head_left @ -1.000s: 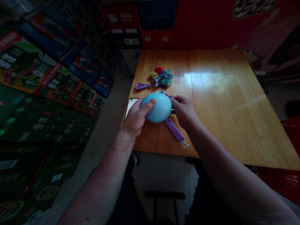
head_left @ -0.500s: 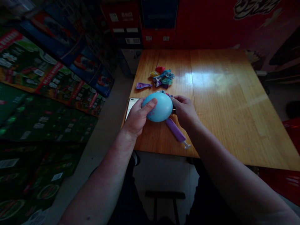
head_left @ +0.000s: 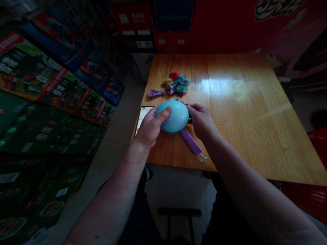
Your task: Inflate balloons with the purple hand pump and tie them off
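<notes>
An inflated light-blue balloon (head_left: 175, 115) with a pink print sits just above the near left part of the wooden table (head_left: 242, 112). My left hand (head_left: 150, 127) cups its left side, thumb pressed on top. My right hand (head_left: 201, 119) is closed at the balloon's right end, fingers pinched where its neck lies; the neck itself is hidden. A purple hand pump (head_left: 191, 143) lies on the table under the balloon, slanting toward the near edge with its white handle end out.
A heap of flat coloured balloons (head_left: 177, 83) lies farther back, with a single purple one (head_left: 155, 93) beside it. A phone (head_left: 143, 115) rests at the table's left edge. Stacked printed cartons (head_left: 51, 92) line the left side; a red wall stands behind.
</notes>
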Demonstrator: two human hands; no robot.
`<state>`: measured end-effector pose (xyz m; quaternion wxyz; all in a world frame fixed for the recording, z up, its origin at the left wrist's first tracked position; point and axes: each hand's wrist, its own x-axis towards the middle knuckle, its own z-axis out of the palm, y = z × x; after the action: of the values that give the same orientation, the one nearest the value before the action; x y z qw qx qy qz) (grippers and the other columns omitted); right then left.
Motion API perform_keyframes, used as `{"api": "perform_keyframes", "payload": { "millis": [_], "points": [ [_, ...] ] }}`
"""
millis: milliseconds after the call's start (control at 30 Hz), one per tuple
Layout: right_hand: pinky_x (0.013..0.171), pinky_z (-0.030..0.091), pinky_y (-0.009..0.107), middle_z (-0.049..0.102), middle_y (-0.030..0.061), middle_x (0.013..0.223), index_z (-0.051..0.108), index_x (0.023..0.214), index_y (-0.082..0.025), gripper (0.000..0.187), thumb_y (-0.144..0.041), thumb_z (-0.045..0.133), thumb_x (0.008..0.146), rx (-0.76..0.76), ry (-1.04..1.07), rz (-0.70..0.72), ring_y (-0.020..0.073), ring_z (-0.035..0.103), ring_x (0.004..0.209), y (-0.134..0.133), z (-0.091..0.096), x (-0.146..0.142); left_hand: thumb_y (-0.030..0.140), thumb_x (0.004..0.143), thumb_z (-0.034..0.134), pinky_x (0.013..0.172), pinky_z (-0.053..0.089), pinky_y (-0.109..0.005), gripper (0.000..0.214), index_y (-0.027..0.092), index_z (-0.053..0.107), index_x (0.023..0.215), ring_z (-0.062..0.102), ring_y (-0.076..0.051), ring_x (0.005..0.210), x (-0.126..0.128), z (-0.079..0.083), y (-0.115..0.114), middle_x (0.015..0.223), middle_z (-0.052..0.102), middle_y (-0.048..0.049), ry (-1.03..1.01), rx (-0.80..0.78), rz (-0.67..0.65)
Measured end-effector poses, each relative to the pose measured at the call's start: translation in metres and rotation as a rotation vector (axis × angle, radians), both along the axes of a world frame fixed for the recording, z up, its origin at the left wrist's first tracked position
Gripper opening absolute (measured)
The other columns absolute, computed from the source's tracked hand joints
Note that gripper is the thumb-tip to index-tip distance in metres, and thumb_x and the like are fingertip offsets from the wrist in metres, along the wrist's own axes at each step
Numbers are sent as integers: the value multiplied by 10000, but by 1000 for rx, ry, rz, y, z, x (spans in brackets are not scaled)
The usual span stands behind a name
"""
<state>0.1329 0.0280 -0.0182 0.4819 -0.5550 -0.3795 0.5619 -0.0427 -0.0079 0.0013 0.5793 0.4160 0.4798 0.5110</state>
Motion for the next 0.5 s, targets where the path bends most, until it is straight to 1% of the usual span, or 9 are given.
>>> {"api": "perform_keyframes", "payload": {
  "millis": [233,500],
  "points": [
    [553,464,272,572,-3,692,634,791,-183,230,-390,727,830,-22,10,-8,114,497,587,-1,3,-2,617,851,819,861,504,-367,547,164,718,1140,662,-259,975,-1,0,0,1059,729,-98,4,4,-10],
    [541,446,263,546,-15,647,628,792,-182,187,-346,714,820,-39,15,-31,110,480,566,-2,5,-4,633,826,833,803,483,-346,526,179,702,1056,642,-239,926,2,2,-1,1010,712,-73,11,-3,13]
  ]
}}
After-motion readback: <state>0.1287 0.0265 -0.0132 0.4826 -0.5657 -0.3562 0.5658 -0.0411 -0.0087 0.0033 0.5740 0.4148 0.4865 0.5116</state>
